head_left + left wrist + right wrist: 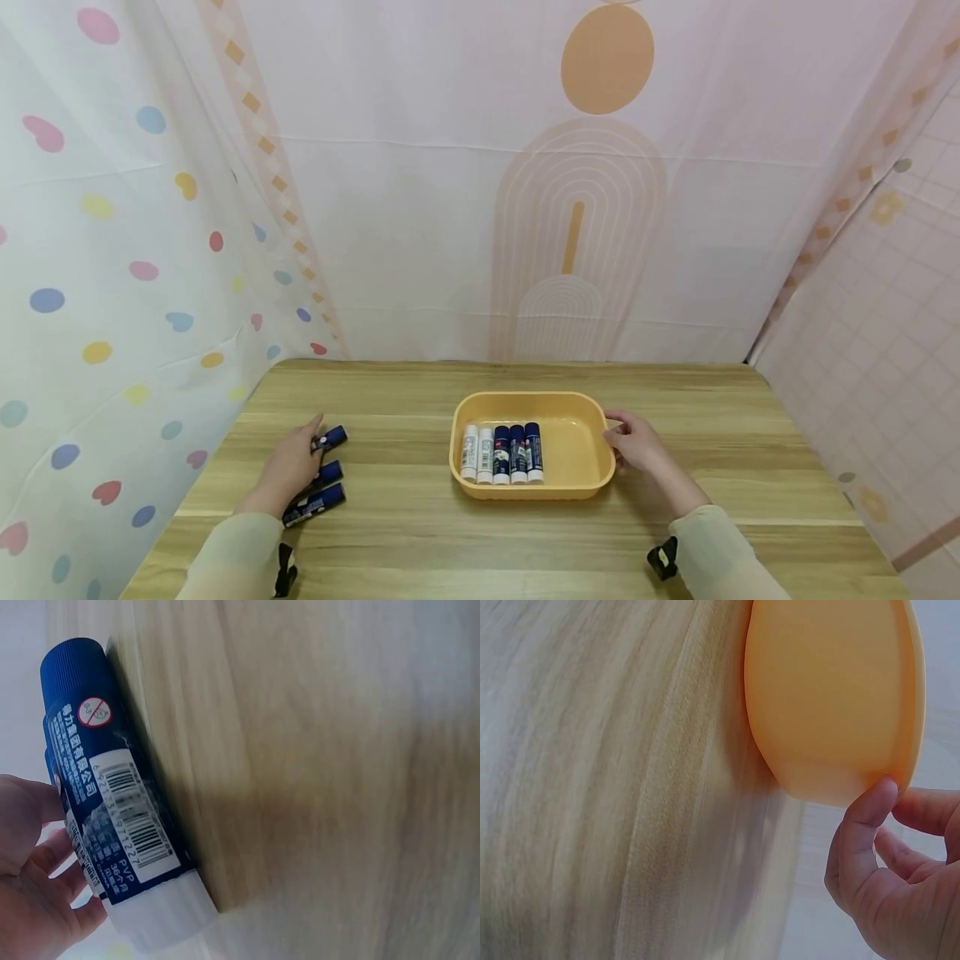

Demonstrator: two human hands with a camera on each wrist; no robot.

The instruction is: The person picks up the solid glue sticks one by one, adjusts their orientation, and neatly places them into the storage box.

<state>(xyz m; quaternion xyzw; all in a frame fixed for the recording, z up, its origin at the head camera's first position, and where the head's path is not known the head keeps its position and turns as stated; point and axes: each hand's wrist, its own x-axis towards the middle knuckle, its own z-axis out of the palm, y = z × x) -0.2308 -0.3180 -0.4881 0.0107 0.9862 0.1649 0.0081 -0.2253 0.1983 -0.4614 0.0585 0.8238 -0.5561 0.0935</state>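
My left hand is at the left of the table, thumb and fingers about the farthest of three dark blue glue sticks. The other two, a middle glue stick and a nearest glue stick, lie beside the hand. In the left wrist view, a glue stick with a white end hides part of the fingers. My right hand pinches the right rim of a yellow tray. Inside its left half, white glue sticks and blue glue sticks stand in a row.
The wooden table runs back to a patterned curtain. Another curtain with coloured dots hangs along the left side. Bare tabletop lies between the loose glue sticks and the tray.
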